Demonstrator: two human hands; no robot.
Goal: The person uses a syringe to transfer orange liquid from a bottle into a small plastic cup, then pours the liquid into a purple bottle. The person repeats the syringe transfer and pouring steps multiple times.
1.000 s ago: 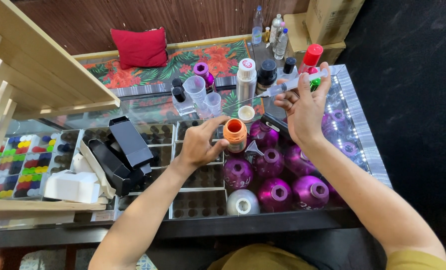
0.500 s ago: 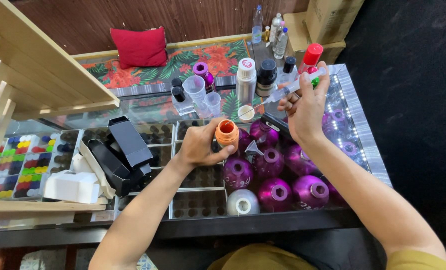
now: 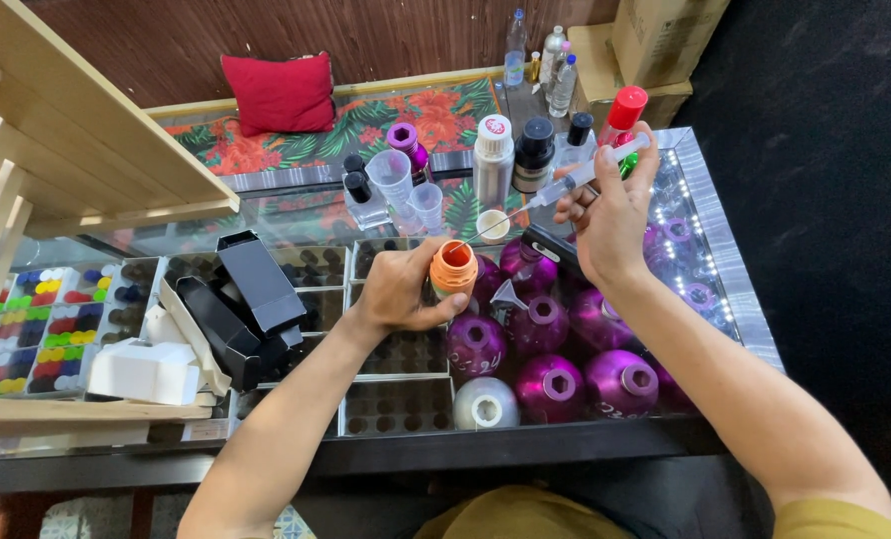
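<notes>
Glass and mirrored metal make up the counter (image 3: 710,215), whose top is crowded with trays, bottles and boxes. Pale wooden shelving (image 3: 86,130) is seen at the left, and a red cushion (image 3: 281,92) lies on a flowered cloth beyond. Gridded trays (image 3: 395,404) with small round cells are set under the arms, and black boxes (image 3: 241,304) lie open beside them. Glossy purple metal bottles (image 3: 550,384), rounded and smooth, are clustered at the right, a silver one (image 3: 485,404) among them, and a small metal funnel (image 3: 510,296) stands between them.

A small bottle with a ribbed orange cap (image 3: 453,269) is gripped upright by the left hand (image 3: 400,289), fingers curled closed round its body, just above the purple bottles. A clear plastic syringe (image 3: 575,180) is held by the right hand (image 3: 615,215), fingers pinched along its barrel, thumb hidden, so its place on the plunger cannot be told. The thin needle is slanted down toward the orange cap, its tip close to the cap but seemingly not yet inside.

The step in hand is judged to be the aiming of the needle at the bottle's mouth. A steady bottle and a fine, small lowering of the tip would be called for, with the needle kept in line with the opening.
</notes>
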